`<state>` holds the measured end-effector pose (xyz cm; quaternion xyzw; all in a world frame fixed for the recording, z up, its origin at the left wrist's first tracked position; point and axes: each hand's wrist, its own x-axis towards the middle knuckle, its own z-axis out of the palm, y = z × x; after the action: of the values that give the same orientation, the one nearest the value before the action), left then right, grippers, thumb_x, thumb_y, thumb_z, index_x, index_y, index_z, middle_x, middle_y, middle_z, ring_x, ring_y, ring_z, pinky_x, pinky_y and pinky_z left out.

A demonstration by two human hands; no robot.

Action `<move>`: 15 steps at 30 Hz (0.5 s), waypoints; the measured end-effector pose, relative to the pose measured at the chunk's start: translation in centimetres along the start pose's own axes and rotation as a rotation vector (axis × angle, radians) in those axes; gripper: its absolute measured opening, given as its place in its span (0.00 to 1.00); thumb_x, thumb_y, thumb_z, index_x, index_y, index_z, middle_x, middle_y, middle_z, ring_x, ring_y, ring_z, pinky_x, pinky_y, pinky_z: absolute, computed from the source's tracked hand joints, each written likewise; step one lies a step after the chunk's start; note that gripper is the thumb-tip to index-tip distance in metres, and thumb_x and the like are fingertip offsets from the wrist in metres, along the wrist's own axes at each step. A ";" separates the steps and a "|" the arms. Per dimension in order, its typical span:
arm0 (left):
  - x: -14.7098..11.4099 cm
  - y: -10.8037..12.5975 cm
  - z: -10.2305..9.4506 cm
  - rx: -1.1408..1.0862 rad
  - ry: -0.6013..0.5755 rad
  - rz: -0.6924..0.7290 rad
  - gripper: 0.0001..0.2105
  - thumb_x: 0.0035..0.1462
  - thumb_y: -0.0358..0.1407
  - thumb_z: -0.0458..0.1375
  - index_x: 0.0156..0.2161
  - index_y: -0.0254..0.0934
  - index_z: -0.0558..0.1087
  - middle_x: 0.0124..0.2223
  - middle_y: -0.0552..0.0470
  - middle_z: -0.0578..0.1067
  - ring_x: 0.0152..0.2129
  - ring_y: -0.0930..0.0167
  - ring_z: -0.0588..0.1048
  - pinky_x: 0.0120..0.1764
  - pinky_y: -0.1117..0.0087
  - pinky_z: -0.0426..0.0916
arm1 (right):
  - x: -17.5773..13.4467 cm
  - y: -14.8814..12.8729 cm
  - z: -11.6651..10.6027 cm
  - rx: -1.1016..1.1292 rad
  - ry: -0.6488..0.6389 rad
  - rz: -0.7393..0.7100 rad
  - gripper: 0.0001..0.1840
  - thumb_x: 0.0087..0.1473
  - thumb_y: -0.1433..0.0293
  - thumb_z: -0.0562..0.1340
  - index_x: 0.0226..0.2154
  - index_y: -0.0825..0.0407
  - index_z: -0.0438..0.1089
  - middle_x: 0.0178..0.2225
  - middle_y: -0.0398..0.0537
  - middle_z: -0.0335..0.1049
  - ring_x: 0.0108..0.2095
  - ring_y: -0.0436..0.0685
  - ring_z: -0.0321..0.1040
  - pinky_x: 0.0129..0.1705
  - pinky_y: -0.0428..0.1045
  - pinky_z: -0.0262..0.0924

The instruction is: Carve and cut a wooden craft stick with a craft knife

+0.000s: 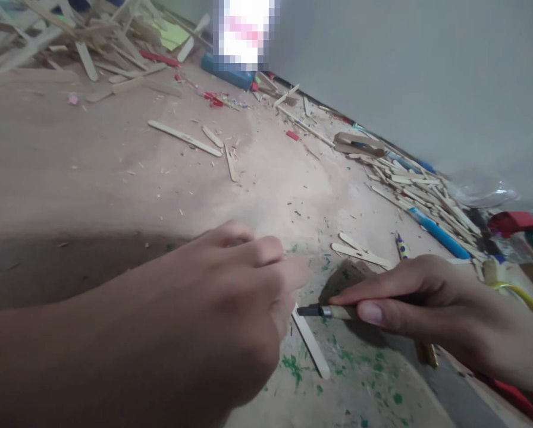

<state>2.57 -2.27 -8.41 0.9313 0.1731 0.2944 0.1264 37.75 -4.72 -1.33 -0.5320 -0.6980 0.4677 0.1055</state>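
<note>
My left hand (231, 297) is closed, its fingertips pressing down at the upper end of a pale wooden craft stick (313, 348) on the table. That end of the stick is partly hidden behind the fingers. In my right hand (427, 303) is a carving knife (325, 311) with a wooden handle, a metal collar and a dark blade, held between thumb and fingers. Its blade tip touches or hovers just over the stick, close beside my left fingertips; I cannot tell which. Beyond the knife lie two craft sticks (360, 254), one crossing near the other.
Heaps of craft sticks (431, 193) lie along the wall at right and in the far left corner. A blue pen-like tool (440, 233) and a spotted pencil (401, 245) lie by my right hand. Green paint flecks and shavings dot the wooden table (92, 178).
</note>
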 end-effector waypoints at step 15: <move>1.0 0.3 -1.4 0.069 -0.061 0.019 0.11 0.57 0.29 0.72 0.43 0.46 0.80 0.56 0.51 0.92 0.48 0.60 0.88 0.53 0.54 0.86 | 1.1 -1.0 -0.1 0.082 -0.073 0.068 0.33 0.76 0.28 0.75 0.55 0.35 0.99 0.36 0.53 0.89 0.34 0.65 0.81 0.31 0.53 0.74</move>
<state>2.59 -1.99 -6.64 0.9453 0.1705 0.2607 0.0967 36.68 -3.77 -0.91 -0.5331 -0.6632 0.5182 0.0858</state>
